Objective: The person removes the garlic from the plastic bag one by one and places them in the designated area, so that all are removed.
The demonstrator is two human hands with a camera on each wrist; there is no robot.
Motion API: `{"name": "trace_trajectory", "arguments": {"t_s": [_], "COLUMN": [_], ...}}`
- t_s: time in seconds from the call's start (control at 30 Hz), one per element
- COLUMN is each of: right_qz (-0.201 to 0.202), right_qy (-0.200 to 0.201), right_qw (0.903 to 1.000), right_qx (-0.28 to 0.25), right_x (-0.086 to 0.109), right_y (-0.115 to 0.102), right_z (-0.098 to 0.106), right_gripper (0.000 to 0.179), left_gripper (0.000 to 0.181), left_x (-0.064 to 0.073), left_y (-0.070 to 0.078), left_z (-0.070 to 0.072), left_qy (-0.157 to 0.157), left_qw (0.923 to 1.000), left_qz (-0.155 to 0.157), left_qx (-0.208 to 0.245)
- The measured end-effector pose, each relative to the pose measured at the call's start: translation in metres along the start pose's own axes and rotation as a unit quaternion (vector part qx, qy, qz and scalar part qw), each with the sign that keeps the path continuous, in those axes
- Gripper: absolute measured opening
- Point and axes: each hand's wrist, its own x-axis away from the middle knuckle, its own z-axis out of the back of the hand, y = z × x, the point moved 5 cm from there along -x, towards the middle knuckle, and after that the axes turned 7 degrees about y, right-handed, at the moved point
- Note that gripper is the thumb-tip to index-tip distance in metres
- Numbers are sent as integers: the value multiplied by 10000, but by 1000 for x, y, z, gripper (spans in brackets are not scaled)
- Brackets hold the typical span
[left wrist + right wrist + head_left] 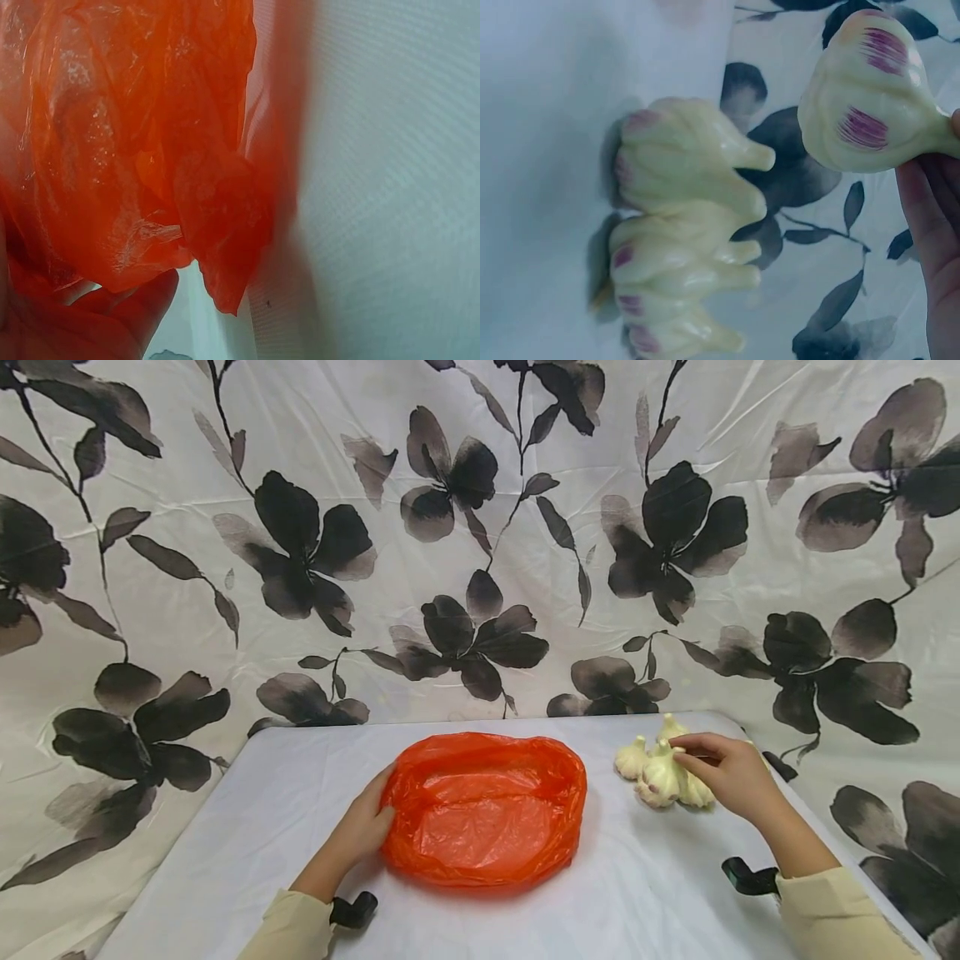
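A red plastic bag (pixel 480 827) sits on the white-covered table with its mouth spread open upward. My left hand (pixel 367 818) holds the bag's left side, thumb toward the front; in the left wrist view the crinkled bag (pixel 112 150) covers part of the fingers. At the right, my right hand (pixel 727 772) pinches a garlic bulb (pixel 870 97) by its stem. That bulb, pale with purple streaks, is held up apart from the others in the right wrist view. Several more garlic bulbs (pixel 682 157) stand clustered on the table beside it, stems up.
The white table (pixel 615 877) ends at a back edge just behind the bag and the garlic. Behind it hangs a white cloth (pixel 555 602) printed with dark flowers. Black straps (pixel 750 877) with small devices sit at both wrists.
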Motion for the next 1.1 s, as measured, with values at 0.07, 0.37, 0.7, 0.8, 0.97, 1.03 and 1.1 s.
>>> {"name": "trace_trajectory", "arguments": {"t_s": [0.07, 0.37, 0.7, 0.8, 0.97, 1.03, 1.1], "right_qz": [-32, -55, -303, -266, -258, -252, -258], "right_qy": [-34, -154, -526, -576, -707, -754, -787], "right_qw": [10000, 9998, 9982, 9980, 9971, 9967, 9964], "right_qx": [42, 107, -29, -1, 144, 168, 183], "right_x": [3, 12, 22, 23, 25, 25, 25], "right_y": [3, 22, 43, 45, 51, 54, 57], "right_z": [3, 5, 0, -1, -4, -5, -7], "right_gripper": [27, 27, 28, 27, 25, 25, 24], "left_gripper": [68, 68, 69, 69, 69, 68, 68], "left_x": [0, -1, 1, 0, 1, 0, 1], "left_y": [0, -2, -7, -8, -9, -9, -9], "left_z": [0, 0, -2, -2, 0, 0, 0], "left_qy": [-10, -8, -69, -53, -30, -30, -20], "left_qw": [10000, 10000, 9994, 9996, 9997, 9997, 9997], "left_qz": [25, 59, 286, 240, 178, 172, 169], "left_qx": [29, 61, 158, 159, 142, 141, 155]}}
